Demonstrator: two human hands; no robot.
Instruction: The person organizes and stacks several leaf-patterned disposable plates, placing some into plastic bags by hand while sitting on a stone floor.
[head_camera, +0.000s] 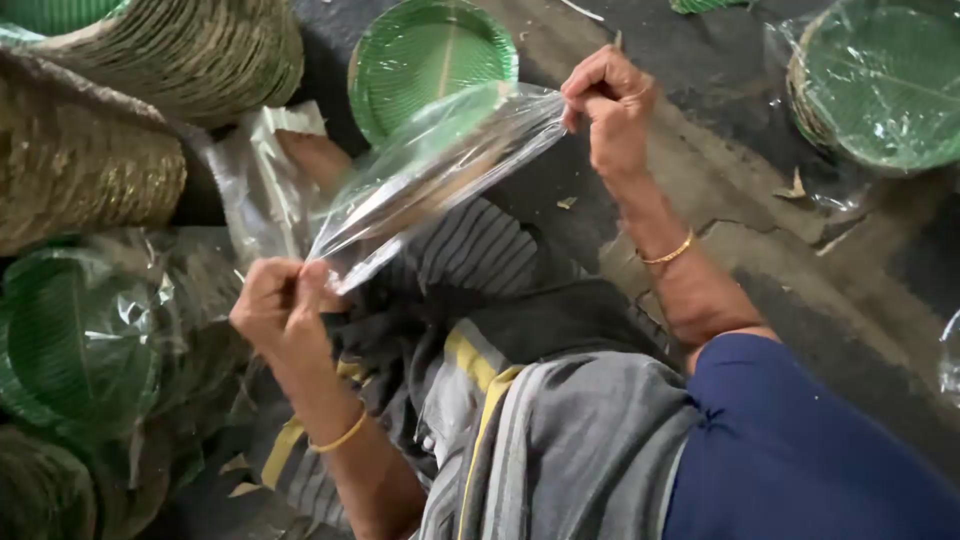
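both hands pinched shut on a clear plastic bag, left hand low, right hand up, stretched over a green plate

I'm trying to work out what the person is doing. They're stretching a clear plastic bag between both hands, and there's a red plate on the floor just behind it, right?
Not quite: the plate on the floor behind the bag is green, not red. The head view shows it. The rest holds: the left hand and right hand each pinch an end of the clear plastic bag, pulling it taut between them.
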